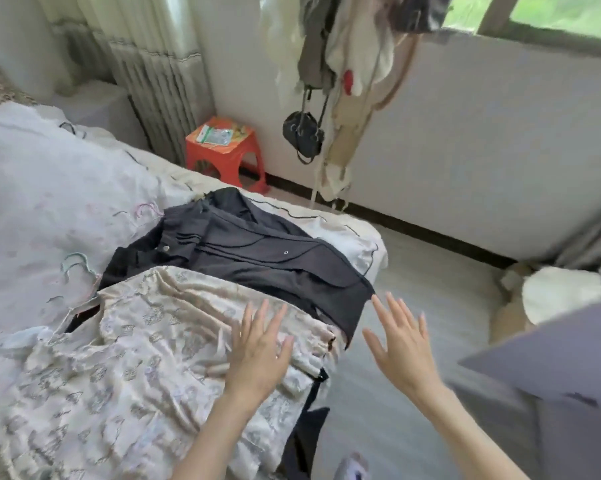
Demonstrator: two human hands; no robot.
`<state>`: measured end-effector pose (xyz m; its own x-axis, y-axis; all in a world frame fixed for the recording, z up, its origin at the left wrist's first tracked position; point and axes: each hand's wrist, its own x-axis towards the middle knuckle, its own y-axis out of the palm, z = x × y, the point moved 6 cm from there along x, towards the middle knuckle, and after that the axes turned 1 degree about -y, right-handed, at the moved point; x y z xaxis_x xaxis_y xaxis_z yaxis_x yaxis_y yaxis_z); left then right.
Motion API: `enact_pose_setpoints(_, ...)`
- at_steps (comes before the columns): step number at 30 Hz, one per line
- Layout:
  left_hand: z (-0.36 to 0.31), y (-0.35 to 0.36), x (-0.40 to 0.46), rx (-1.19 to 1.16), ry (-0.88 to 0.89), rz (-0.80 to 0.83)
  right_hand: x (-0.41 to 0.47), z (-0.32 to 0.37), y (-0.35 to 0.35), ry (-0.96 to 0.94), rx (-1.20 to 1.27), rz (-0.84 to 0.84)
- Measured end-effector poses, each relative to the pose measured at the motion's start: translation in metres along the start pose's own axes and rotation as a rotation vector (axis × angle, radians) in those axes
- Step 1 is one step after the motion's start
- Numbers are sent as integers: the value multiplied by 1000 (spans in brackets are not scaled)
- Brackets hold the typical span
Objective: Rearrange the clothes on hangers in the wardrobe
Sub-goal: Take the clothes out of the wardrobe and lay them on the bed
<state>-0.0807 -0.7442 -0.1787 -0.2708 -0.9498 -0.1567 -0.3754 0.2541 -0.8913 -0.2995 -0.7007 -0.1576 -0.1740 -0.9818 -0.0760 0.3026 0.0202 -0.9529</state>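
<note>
A beige patterned garment (136, 341) lies spread on the bed (32, 202), partly covering a black jacket (243, 244) beside it. Wire hangers (81, 271) poke out at the garments' left end. My left hand (257, 348) rests flat on the beige garment with its fingers straight and spread. Just past the bed's edge, my right hand (403, 344) hovers open above the floor, close to the black jacket's hem, holding nothing. More clothes (344, 57) and a small black bag (302, 133) hang from above near the wall.
A red plastic stool (223, 154) with packets on top stands by the wall beyond the bed. Curtains (146, 64) hang at the back left. A window (551, 12) is at top right. White and beige bundles (551, 296) lie on the grey floor at right.
</note>
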Motion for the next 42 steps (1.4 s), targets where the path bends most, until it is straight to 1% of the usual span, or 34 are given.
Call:
enact_pose_setpoints(3,-77,16,12,16,215,33,-30,-61,-31,169,41,-97)
enact_pose_setpoints(5,-131,26,20,15,345,26,-51,-103,-52,263,87,-173)
enact_pose_setpoints(9,-231,57,26,15,512,43,-98,-188,-88,442,117,-275)
enact_pose_setpoints(11,-284,79,21,17,622,97,-123,-231,-106,525,127,-316)
enact_pose_setpoints(14,-361,110,9,19,794,137,-161,-290,-134,658,128,-386)
enact_pose_setpoints(19,-480,147,-17,-44,987,180,-233,-365,-178,869,74,-524)
enact_pose_setpoints(23,-558,182,-48,-40,1164,258,-289,-412,-203,1026,51,-614)
enact_pose_setpoints(27,-622,216,-76,-51,1295,345,-336,-447,-221,1159,20,-715)
enact_pose_setpoints(30,-674,236,-94,-93,1380,417,-364,-476,-235,1249,1,-722)
enact_pose_setpoints(33,-728,255,-109,-108,1454,472,-387,-507,-256,1307,-77,-792)
enact_pose_setpoints(36,-777,273,-118,-103,1543,521,-403,-542,-274,1374,-129,-775)
enact_pose_setpoints(42,-873,306,-132,-180,1634,623,-436,-602,-315,1435,-236,-769)
